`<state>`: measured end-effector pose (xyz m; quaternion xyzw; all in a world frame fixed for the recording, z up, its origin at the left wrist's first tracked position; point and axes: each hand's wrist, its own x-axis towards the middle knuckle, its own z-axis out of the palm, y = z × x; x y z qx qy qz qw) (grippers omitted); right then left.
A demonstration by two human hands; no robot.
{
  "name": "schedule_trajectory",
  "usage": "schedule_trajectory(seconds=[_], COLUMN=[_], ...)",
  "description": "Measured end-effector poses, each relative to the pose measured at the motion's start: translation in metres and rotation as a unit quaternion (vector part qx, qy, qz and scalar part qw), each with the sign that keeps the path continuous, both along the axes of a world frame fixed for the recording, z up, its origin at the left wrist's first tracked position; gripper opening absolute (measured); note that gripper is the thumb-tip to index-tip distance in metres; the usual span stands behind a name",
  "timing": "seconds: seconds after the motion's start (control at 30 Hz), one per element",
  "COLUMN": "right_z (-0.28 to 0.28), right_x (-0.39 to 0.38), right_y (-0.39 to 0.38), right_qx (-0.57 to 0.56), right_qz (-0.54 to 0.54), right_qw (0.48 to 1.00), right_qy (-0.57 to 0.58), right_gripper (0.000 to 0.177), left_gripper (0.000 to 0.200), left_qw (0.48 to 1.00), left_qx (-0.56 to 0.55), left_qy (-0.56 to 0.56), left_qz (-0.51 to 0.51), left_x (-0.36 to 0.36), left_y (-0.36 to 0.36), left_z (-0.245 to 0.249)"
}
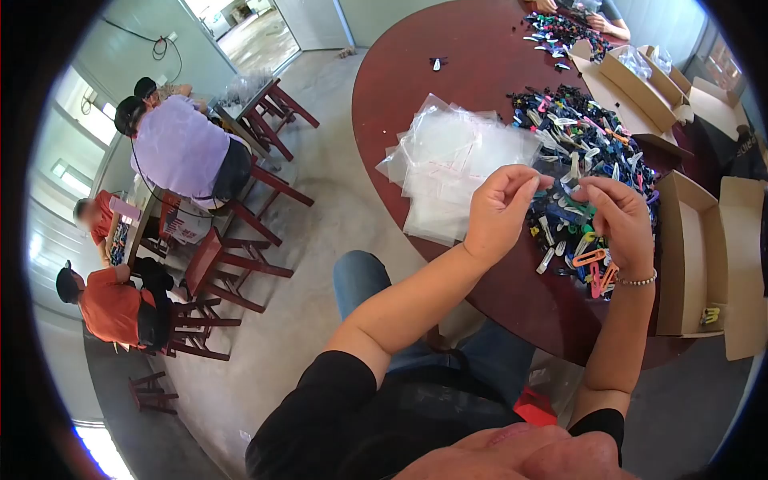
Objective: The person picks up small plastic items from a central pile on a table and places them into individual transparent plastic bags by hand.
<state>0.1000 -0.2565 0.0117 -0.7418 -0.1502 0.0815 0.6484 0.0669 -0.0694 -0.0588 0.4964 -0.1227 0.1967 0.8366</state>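
My left hand [502, 210] is raised over the near edge of the clip pile, thumb and fingers pinched together. Across from it, my right hand [622, 220], with a bead bracelet at the wrist, is also closed in a pinch. Whatever lies between the fingertips is too small and blends with the clips behind. Beneath both hands spreads a heap of small plastic clips [588, 132] in black, white, blue, green, orange and pink. Clear plastic bags [448, 152] lie in a loose stack beside my left hand.
An open cardboard box [690, 264] stands right of my right hand, with a few yellow-green clips [710, 315] inside. More cardboard boxes [640, 88] stand farther back on the round table [400, 72]. Another person's hands are at a far clip pile [564, 32]. Several people sit at left near wooden stools [216, 268].
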Motion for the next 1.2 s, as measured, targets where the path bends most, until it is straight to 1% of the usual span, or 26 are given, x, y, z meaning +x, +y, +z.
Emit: schedule_trajectory(seconds=[0.03, 0.07, 0.13, 0.23, 0.3, 0.37, 0.43, 0.57, 0.67, 0.77, 0.87, 0.93, 0.97, 1.03, 1.2], right_z=[0.001, 0.001, 0.002, 0.010, 0.000, -0.006, -0.005, -0.004, -0.001, 0.001, 0.003, 0.001, -0.001, -0.003, -0.003], right_x=[-0.001, -0.001, -0.003, -0.011, -0.006, 0.002, 0.004, 0.002, 0.002, 0.002, 0.002, 0.003, 0.003, 0.005, 0.006], right_y=[0.001, 0.002, 0.005, 0.016, 0.014, 0.007, 0.001, 0.000, -0.001, -0.002, 0.000, -0.001, -0.002, -0.003, -0.003], right_qx=[0.012, 0.010, 0.025, 0.024, 0.035, 0.046, 0.042, 0.048, 0.025, 0.023, 0.030, 0.005, 0.004, 0.004, 0.013], right_qz=[0.015, 0.015, 0.089, 0.084, 0.058, 0.022, 0.011, 0.026, 0.020, 0.031, 0.010, 0.011, 0.011, 0.008, 0.013], right_qw=[0.999, 0.999, 0.992, 0.991, 0.991, 0.997, 0.997, 0.995, 0.996, 0.997, 0.998, 0.999, 0.999, 1.000, 1.000], right_qy=[0.027, 0.027, 0.088, 0.100, 0.114, 0.062, 0.060, 0.082, 0.088, 0.074, 0.062, 0.051, 0.052, 0.024, 0.026], right_gripper=[0.021, 0.021, 0.024, 0.024, 0.025, 0.023, 0.022, 0.020, 0.020, 0.021, 0.020, 0.014, 0.014, 0.006, 0.002], left_gripper=[0.012, 0.013, 0.014, 0.013, 0.012, 0.013, 0.013, 0.013, 0.013, 0.015, 0.018, 0.020, 0.020, 0.021, 0.022], left_qw=[1.000, 1.000, 1.000, 0.999, 0.999, 0.999, 0.999, 0.999, 0.999, 0.998, 0.997, 0.994, 0.994, 0.994, 0.995], left_qx=[-0.003, -0.005, -0.006, -0.013, -0.012, -0.014, -0.014, -0.012, -0.020, -0.037, -0.052, -0.084, -0.084, -0.089, -0.070], left_qy=[0.001, 0.003, 0.002, -0.014, -0.014, 0.001, 0.009, 0.033, 0.032, 0.055, 0.056, 0.069, 0.070, 0.061, 0.050], left_qz=[0.002, -0.008, -0.017, -0.027, -0.028, -0.028, -0.028, -0.021, -0.004, 0.018, 0.015, 0.015, 0.016, 0.029, 0.044], left_x=[0.000, 0.000, 0.000, 0.000, -0.001, -0.002, 0.000, -0.001, 0.001, 0.003, 0.005, 0.003, 0.002, 0.002, 0.004], left_y=[0.000, 0.001, 0.001, 0.001, -0.001, 0.000, 0.000, 0.001, 0.001, 0.003, 0.005, 0.004, 0.004, 0.003, 0.004], left_z=[-0.001, 0.000, 0.000, 0.003, 0.003, 0.001, 0.001, 0.003, 0.002, 0.001, -0.001, 0.001, 0.002, 0.003, 0.000])
